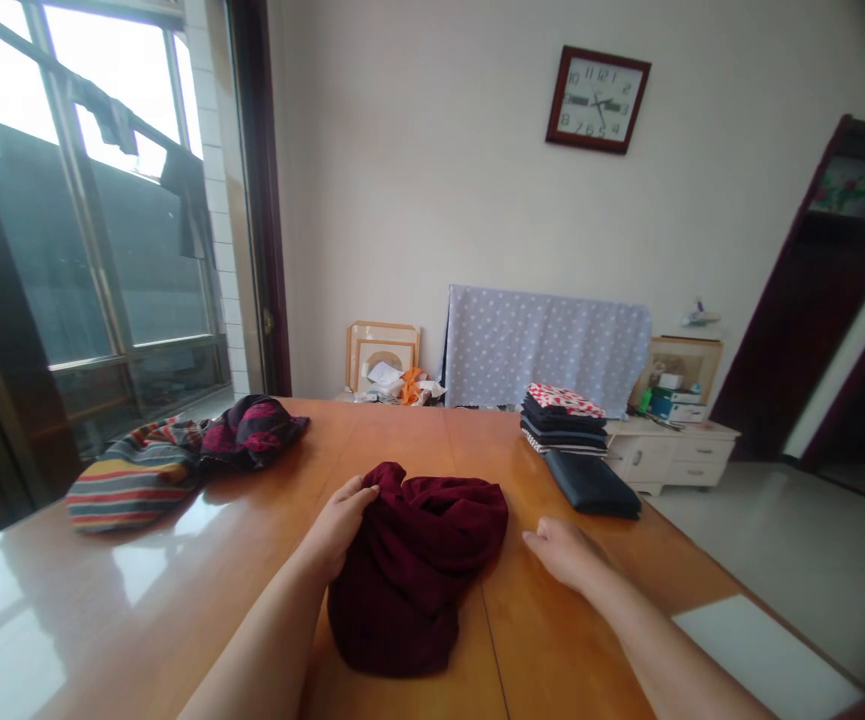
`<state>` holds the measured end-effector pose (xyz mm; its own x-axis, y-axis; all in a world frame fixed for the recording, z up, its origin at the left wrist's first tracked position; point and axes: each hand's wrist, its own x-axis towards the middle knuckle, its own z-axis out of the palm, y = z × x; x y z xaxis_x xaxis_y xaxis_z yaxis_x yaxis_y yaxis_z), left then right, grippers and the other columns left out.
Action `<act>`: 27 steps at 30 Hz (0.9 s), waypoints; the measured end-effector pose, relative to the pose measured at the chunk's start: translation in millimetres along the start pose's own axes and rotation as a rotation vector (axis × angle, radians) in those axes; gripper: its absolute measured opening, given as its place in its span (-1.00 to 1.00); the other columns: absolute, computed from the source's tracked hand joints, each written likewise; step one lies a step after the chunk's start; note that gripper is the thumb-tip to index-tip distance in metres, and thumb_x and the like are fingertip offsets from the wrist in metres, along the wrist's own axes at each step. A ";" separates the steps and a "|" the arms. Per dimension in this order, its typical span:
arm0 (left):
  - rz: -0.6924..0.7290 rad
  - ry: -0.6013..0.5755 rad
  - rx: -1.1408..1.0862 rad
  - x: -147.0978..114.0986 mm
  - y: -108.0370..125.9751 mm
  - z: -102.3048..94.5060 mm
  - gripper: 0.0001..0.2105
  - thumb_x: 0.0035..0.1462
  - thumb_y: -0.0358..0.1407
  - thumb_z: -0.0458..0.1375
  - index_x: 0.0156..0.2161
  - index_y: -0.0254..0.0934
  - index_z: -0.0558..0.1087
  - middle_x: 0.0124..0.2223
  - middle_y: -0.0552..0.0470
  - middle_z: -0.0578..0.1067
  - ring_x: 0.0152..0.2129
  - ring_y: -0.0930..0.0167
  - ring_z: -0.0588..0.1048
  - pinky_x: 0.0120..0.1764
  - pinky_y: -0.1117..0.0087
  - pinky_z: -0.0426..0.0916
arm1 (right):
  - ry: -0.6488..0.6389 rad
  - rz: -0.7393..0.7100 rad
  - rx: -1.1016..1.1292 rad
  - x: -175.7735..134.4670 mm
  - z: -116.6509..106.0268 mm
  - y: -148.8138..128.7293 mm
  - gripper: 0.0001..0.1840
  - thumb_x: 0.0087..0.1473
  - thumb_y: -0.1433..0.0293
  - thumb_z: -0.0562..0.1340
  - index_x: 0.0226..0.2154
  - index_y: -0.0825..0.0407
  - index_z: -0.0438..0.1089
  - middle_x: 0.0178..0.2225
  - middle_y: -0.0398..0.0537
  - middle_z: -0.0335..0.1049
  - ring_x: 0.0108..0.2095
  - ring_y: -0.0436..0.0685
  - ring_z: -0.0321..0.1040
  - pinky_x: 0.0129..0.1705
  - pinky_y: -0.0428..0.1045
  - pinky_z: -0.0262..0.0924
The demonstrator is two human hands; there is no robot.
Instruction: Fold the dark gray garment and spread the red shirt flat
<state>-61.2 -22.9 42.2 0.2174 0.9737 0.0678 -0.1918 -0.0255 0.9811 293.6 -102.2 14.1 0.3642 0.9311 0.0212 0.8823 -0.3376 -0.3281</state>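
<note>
The left hand (343,518) pinches the dark red cloth (417,575) at its top left, and the right hand (563,552), its grip unclear, is apart, to its right.

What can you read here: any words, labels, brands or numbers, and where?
"12 1 2 3 4 5 6 7 8 10 11": wall clock; the nine's place is unclear.
Boxes on the white cabinet: any print is too small and blurred.
Maroon cloth in the left hand: no text visible.
</note>
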 end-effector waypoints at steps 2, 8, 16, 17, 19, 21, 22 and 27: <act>-0.028 0.023 -0.107 -1.1 4.2 1.5 -0.68 0.06 -0.16 0.23 -0.09 -0.22 0.43 -0.31 0.04 0.59 -0.34 0.31 0.60 -0.20 0.30 0.49 | 0.049 -0.054 0.185 6.7 2.9 -10.2 -0.68 0.16 0.09 0.16 -0.38 -0.03 0.42 -0.40 -0.07 0.49 -0.33 0.16 0.41 -0.29 -0.01 0.14; -0.012 0.015 -0.125 -8.5 21.0 5.4 -0.63 0.04 -0.11 0.25 -0.07 -0.20 0.42 -0.23 -0.01 0.60 -0.26 0.26 0.61 -0.18 0.27 0.51 | 0.027 -0.331 0.733 9.2 19.7 -59.5 -0.43 -0.04 0.30 0.30 0.08 -0.07 0.39 -0.03 -0.03 0.49 -0.14 0.15 0.41 -0.10 0.02 0.25; -0.107 -0.279 -0.030 -20.7 36.2 5.3 -0.59 0.09 0.09 0.19 -0.18 -0.23 0.50 -0.08 -0.19 0.60 -0.16 0.20 0.58 -0.21 0.29 0.45 | 0.010 -0.227 0.931 10.9 24.0 -51.6 -0.74 -0.03 0.27 0.17 -0.31 0.01 0.50 -0.42 -0.14 0.47 -0.35 0.13 0.36 -0.33 -0.04 0.23; -0.104 -0.233 0.012 -16.6 33.0 4.1 -0.59 0.09 0.09 0.19 -0.19 -0.24 0.50 -0.09 -0.19 0.61 -0.19 0.22 0.58 -0.25 0.33 0.43 | 0.012 -0.173 0.977 13.3 23.1 -47.5 -0.73 -0.03 0.26 0.16 -0.30 0.01 0.49 -0.44 -0.15 0.45 -0.39 0.11 0.34 -0.37 -0.05 0.21; -0.077 -0.090 0.206 -7.0 23.8 1.0 -0.58 0.07 0.10 0.21 -0.24 -0.26 0.50 -0.18 -0.15 0.62 -0.27 0.27 0.57 -0.32 0.38 0.38 | -0.003 -0.102 1.055 16.9 22.0 -41.6 -0.72 -0.03 0.25 0.15 -0.31 0.01 0.47 -0.49 -0.17 0.39 -0.45 0.07 0.29 -0.43 -0.07 0.15; -0.025 0.027 0.480 1.2 13.2 -1.7 -0.59 0.04 0.10 0.22 -0.31 -0.25 0.51 -0.29 -0.09 0.62 -0.33 0.27 0.54 -0.33 0.38 0.35 | 0.000 -0.086 1.092 18.4 21.5 -39.3 -0.74 -0.05 0.25 0.16 -0.33 0.01 0.46 -0.51 -0.18 0.37 -0.46 0.06 0.27 -0.44 -0.08 0.12; 0.000 0.048 0.609 4.0 8.0 -2.6 -0.59 0.03 0.10 0.21 -0.32 -0.25 0.53 -0.32 -0.08 0.61 -0.33 0.26 0.53 -0.31 0.36 0.35 | 0.004 -0.078 1.100 18.4 21.5 -39.2 -0.74 -0.05 0.25 0.16 -0.33 0.01 0.46 -0.51 -0.19 0.37 -0.46 0.06 0.27 -0.44 -0.08 0.11; 0.076 -0.056 1.017 8.9 -12.9 0.2 -0.59 -0.11 0.12 0.30 -0.27 -0.13 0.62 -0.01 -0.12 0.58 0.01 0.04 0.44 0.00 0.18 0.29 | -0.058 -0.083 1.244 15.5 21.4 -43.0 -0.76 -0.05 0.26 0.20 -0.30 -0.02 0.45 -0.39 -0.16 0.49 -0.35 0.10 0.37 -0.35 -0.06 0.19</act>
<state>-56.6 -14.0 30.2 0.2878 0.9503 0.1187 0.6910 -0.2918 0.6613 254.9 -70.3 8.3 0.2791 0.9588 0.0531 0.0103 0.0523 -0.9986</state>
